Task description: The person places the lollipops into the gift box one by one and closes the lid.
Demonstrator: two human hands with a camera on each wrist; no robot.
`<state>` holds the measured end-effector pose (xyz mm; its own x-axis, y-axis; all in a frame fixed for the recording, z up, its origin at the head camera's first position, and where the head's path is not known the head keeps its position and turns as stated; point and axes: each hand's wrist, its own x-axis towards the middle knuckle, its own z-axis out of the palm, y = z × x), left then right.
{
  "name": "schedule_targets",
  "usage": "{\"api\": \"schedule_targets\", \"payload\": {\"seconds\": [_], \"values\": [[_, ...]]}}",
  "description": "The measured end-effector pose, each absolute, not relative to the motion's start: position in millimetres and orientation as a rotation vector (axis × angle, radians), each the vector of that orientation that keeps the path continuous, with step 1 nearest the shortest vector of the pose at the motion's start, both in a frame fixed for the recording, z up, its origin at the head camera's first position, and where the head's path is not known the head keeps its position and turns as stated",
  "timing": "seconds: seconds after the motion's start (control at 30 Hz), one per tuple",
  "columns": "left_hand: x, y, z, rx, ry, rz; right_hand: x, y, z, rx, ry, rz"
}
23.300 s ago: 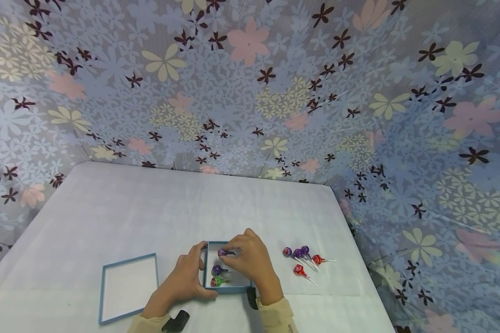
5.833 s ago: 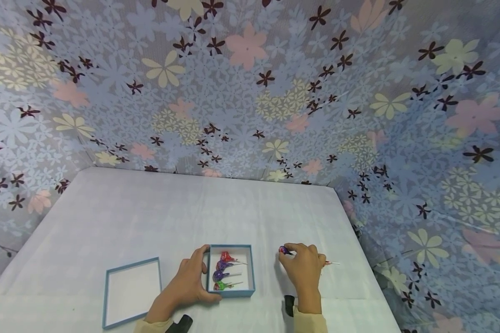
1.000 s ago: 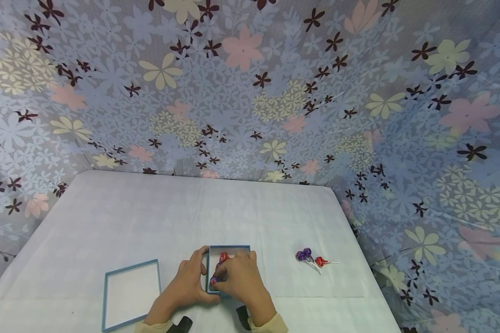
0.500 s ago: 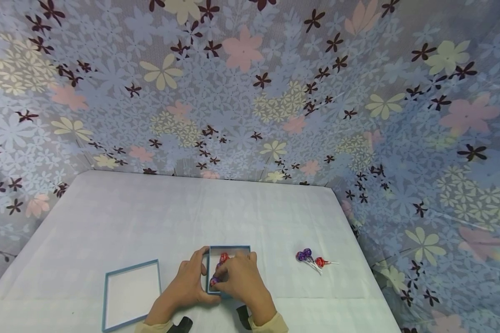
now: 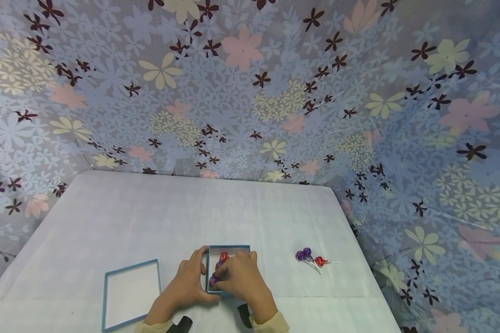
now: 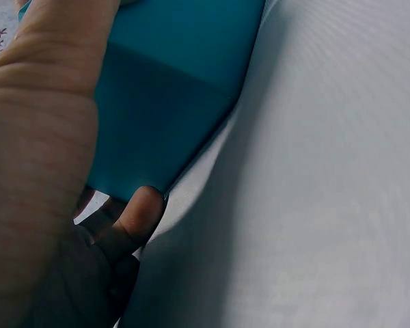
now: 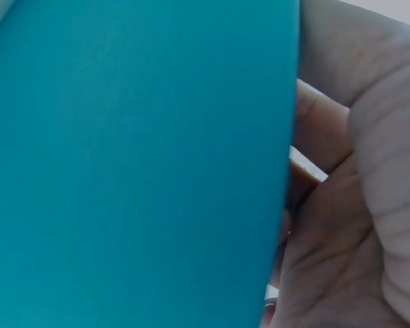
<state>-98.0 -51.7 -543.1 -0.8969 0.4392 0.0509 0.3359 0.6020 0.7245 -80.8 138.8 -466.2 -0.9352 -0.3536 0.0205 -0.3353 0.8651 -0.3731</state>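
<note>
My left hand (image 5: 187,281) grips the left side of a shallow blue box (image 5: 229,247), its fingers at the far corner and its thumb along the near wall. In the left wrist view, a fingertip presses the blue outer wall (image 6: 171,137). My right hand (image 5: 242,277) reaches down into the box and pinches a purple-and-red wrapped lollipop (image 5: 213,280) near the front left corner. A red lollipop (image 5: 223,256) and part of a purple lollipop (image 5: 219,264) show behind the fingers. The hand hides the rest of the inside.
A blue-edged box lid (image 5: 131,293) with a white inside lies left of the left hand. To the right, two purple lollipops (image 5: 303,253) and a red lollipop (image 5: 320,261) lie on the white-covered table (image 5: 171,208). A flowered cloth (image 5: 241,92) hangs behind.
Several lollipops have gone from the right-hand group into the box since the oldest frame. My right hand has carried the purple-and-red lollipop into the box; it barely moves over the last second.
</note>
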Motion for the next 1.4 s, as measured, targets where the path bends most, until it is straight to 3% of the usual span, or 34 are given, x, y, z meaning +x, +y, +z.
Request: {"api": "schedule_targets", "payload": {"seconds": [0.9, 1.4], "values": [[-98, -50, -542, 0.622, 2.695, 1.166, -91, 197, -459, -0.217, 3.175, -0.952], [-98, -49, -544, 0.598, 2.693, 1.177, -95, 246, -469, 0.268, 3.216, -0.929]]}}
